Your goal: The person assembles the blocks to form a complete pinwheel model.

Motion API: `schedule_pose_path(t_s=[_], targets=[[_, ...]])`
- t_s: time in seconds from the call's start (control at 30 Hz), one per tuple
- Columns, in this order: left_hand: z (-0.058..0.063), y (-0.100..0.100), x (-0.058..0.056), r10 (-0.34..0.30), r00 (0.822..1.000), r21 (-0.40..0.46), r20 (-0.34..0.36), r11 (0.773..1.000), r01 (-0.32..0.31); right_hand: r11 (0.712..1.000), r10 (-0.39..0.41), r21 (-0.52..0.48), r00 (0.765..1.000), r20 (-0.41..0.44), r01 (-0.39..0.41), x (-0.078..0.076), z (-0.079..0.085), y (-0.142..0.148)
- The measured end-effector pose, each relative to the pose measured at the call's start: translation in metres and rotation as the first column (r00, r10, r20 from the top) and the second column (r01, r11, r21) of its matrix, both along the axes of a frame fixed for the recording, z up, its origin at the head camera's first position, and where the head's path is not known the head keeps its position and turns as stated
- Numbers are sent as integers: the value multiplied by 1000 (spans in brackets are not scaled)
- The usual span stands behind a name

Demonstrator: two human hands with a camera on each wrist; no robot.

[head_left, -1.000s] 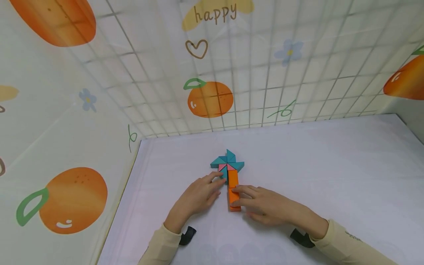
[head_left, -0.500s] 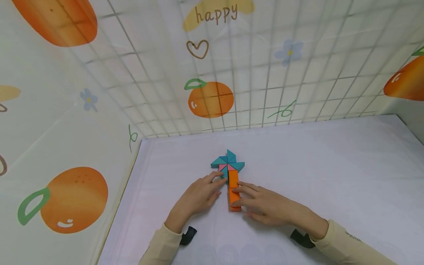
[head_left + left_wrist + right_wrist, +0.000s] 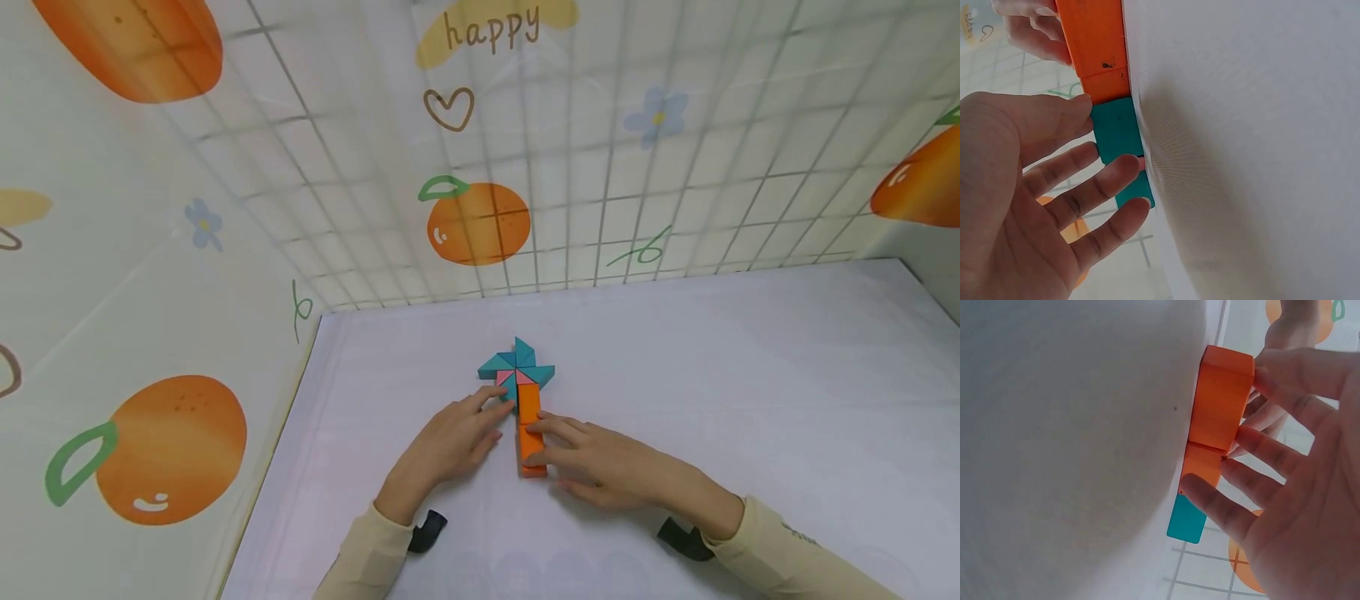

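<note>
A flat pinwheel of teal triangular blocks (image 3: pixel 523 353) and pink triangular blocks (image 3: pixel 522 378) lies on the table. Two orange blocks (image 3: pixel 529 403) form a straight stem running from it toward the person. My left hand (image 3: pixel 448 443) has its fingertips at the pinwheel's lower-left teal block; in the left wrist view its thumb touches the teal block (image 3: pixel 1115 128) near the orange stem. With fingers loosely extended, my right hand (image 3: pixel 609 463) rests on the stem's right side and top. In the right wrist view its fingertips touch the orange blocks (image 3: pixel 1219 403).
The white table (image 3: pixel 720 358) meets a printed, gridded curtain (image 3: pixel 570 183) at the back and another printed sheet (image 3: pixel 187 317) on the left. Dark wrist pieces (image 3: pixel 427 532) show at both cuffs.
The right index finger shifts slightly toward the stem's right edge after the first frame. Both hands and the blocks otherwise stay in place; the head view drifts slightly.
</note>
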State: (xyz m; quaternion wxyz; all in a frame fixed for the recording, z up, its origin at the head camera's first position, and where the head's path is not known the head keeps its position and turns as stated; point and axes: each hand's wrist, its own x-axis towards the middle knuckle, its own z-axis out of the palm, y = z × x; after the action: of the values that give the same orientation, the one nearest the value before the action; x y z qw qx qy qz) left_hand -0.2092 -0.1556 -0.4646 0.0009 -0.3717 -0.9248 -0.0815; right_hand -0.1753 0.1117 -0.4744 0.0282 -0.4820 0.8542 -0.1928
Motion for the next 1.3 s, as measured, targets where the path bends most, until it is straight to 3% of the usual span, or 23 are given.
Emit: schedule_pose_path(t_s=[0.47, 1.3], targets=[[4, 1, 1, 10, 1000, -2, 11, 1000, -10, 999, -6, -35, 1000, 1, 6, 0, -1, 1], [2, 0, 1, 17, 1000, 2, 0, 1000, -17, 1000, -17, -11, 1000, -18, 17, -2, -3, 1]])
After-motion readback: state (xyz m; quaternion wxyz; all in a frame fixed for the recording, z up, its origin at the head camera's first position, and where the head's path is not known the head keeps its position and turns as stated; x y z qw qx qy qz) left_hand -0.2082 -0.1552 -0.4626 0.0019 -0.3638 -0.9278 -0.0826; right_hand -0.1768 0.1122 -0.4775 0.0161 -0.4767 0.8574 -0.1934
